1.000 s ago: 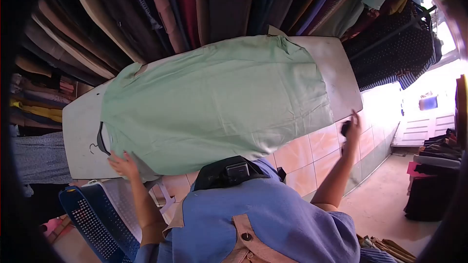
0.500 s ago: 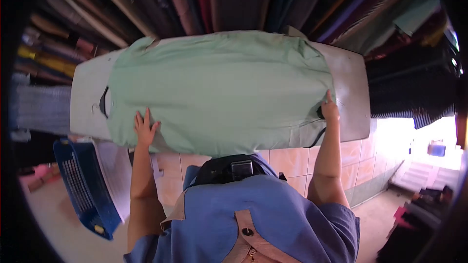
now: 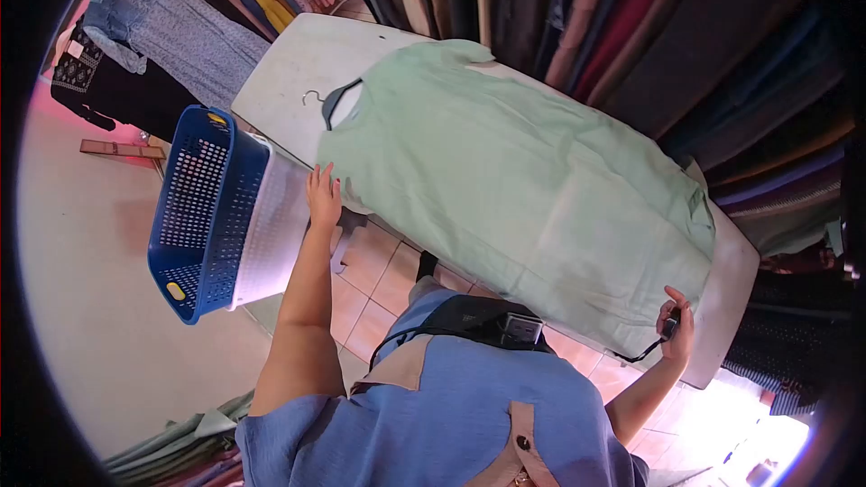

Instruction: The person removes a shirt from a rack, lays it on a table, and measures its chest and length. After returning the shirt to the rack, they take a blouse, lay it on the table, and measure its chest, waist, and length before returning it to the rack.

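The green garment (image 3: 514, 189) is lying flat on the ironing board (image 3: 289, 72), its long axis running between both hands. The left hand (image 3: 322, 198) is resting unclenched at its near edge by the collar; the right hand (image 3: 677, 329) is gripping a small dark object (image 3: 667, 326) beside the hem.

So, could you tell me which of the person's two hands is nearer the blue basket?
The left hand, resting at the green garment's edge beside the blue basket; the right hand grips something small and dark at the board's far end.
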### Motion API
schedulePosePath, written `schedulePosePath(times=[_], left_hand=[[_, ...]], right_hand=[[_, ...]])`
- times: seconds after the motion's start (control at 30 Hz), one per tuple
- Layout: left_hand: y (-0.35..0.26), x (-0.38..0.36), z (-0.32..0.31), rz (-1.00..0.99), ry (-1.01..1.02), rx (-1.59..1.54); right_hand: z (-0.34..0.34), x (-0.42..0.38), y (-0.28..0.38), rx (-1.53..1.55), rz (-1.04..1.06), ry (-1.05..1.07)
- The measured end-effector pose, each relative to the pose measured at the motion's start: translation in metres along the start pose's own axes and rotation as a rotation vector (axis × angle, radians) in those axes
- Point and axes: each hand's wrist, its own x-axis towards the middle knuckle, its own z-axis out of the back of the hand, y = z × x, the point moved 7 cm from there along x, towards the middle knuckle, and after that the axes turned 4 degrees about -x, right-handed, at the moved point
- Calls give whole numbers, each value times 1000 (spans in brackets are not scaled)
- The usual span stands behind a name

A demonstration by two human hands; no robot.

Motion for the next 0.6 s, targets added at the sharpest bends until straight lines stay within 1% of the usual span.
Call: schedulePosePath(times=[0.03,0.1,0.17,0.23,0.27,0.3,0.33,0.37,0.43,0.5,0.57,0.6], left_hand=[[9,9,2,11,-13,-17],[18,32,1,-21,-16,-21],[24,58,-3,-51,-18,-38],[20,76,-12,-213,130,33],[22,86,-10,-219,132,23],[23,94,-13,-186,225,124],[25,97,-17,-152,321,226],[23,98,-19,-158,329,218],[0,102,-6,-282,84,121],[-28,85,-25,-266,359,-571],[-62,34,-66,156,1076,-1195],[-84,14,-58,314,1253,-1273]], right_hand=[[-27,-2,7,-1,7,0],[-103,-4,29,74,129,208],[-163,3,27,123,67,229],[-227,13,27,157,109,312],[-256,20,24,214,88,377],[-284,26,21,270,65,441],[-309,35,14,295,41,415],[-334,42,12,319,17,387],[-386,45,17,288,-109,294],[-429,51,11,92,-235,345],[-459,63,-5,-296,-127,298],[-472,68,-6,-452,-24,249]])
